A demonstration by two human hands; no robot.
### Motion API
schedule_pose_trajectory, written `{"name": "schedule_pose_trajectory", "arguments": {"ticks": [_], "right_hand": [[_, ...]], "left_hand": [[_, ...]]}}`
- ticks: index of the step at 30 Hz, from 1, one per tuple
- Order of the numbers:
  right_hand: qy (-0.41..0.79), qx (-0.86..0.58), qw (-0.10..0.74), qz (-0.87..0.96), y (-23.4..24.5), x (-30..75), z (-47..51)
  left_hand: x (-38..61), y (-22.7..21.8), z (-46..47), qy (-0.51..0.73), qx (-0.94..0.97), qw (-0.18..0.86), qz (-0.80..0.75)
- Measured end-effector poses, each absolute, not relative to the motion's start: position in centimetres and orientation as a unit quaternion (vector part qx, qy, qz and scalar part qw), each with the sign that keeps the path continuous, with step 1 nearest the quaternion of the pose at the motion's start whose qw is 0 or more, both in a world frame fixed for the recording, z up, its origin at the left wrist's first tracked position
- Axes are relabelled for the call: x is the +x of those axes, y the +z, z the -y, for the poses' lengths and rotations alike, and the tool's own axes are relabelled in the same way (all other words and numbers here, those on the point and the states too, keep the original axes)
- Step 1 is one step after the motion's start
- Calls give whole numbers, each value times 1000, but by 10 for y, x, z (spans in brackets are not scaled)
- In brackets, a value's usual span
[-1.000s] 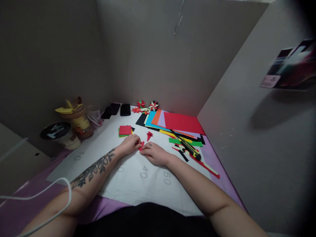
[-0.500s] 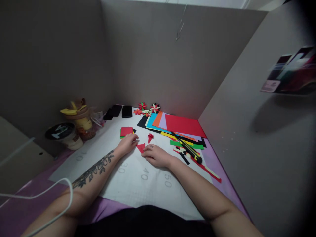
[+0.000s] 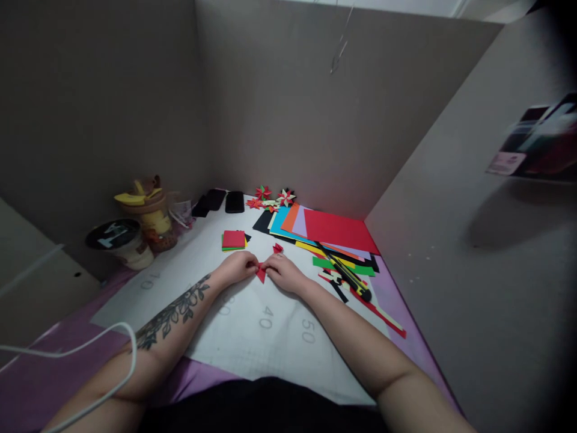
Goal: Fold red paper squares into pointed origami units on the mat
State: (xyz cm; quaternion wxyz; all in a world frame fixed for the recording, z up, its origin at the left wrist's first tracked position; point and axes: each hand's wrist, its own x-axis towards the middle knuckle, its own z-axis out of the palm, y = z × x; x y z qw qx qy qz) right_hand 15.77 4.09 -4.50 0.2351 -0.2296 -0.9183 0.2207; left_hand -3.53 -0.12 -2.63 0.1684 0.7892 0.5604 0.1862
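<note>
A small red folded paper (image 3: 261,275) lies between my hands on the white sheet, one point toward me. My left hand (image 3: 240,266) pinches its left edge with closed fingers. Closed on its right side is my right hand (image 3: 283,272), its fingers partly covering the paper. Just beyond the right hand sits another red folded piece (image 3: 277,248), partly hidden by that hand. A stack of square papers (image 3: 234,239), red on top with green and yellow below, lies beyond the left hand.
Coloured sheets (image 3: 340,231) lie at the back right, with a yellow-black utility knife (image 3: 347,273) and paper strips nearer. Folded paper stars (image 3: 285,197) and a black phone (image 3: 234,202) stand at the back. Lidded cups (image 3: 119,242) are at left; a white cable (image 3: 130,355) crosses my left arm.
Both hands have come closer together on the red paper, which now points toward me. My left hand has moved away from the square stack and now pinches the paper.
</note>
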Motion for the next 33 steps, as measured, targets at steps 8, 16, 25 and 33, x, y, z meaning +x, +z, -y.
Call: {"name": "schedule_pose_trajectory", "arguments": {"ticks": [8,16,25,33], "right_hand": [[217,-290,196,911,-46,143,-53],[207,-306,144,918,-42,136,-58],[205,-301,144,920,-46,137,-62],[202,-282,153,925,-45,143,-60]], "left_hand": [[-37,-29,0,198,782,193,-558],[-36,-26,2,206,792,166,-550],[-37,-25,9,199,829,131,-506],[-22,-16,43,122,884,32,-449]]}}
